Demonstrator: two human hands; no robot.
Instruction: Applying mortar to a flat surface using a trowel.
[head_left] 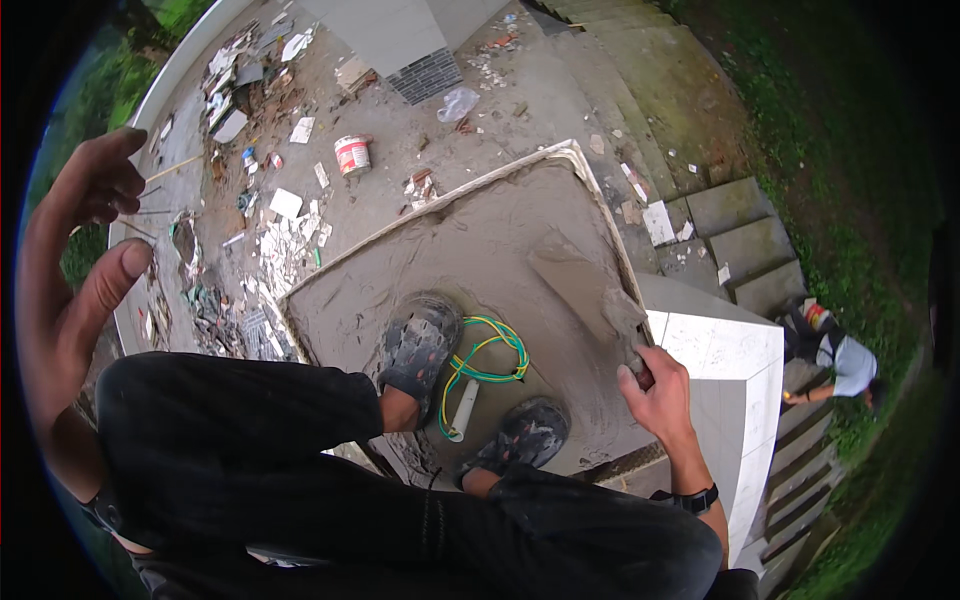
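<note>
My right hand (655, 390) is closed round the handle of a trowel (585, 285), whose broad blade is smeared with mortar and lies on the wet grey mortar (500, 220) at the right of a square raised top. My left hand (95, 235) is raised at the left, fingers apart and curved, holding nothing. My two dark, splattered shoes (415, 340) stand on the mortar surface. Between them are a loop of yellow-green wire (500, 330) and a short white pipe (464, 410) standing up from the mortar.
Below, a concrete floor holds scattered debris (290, 240) and a white-and-red bucket (352, 155). A pale tiled ledge (730, 335) adjoins on the right. Concrete steps (740, 230) run down beside grass, where another person (845, 365) bends over. The top's raised edge (420, 210) borders the drop.
</note>
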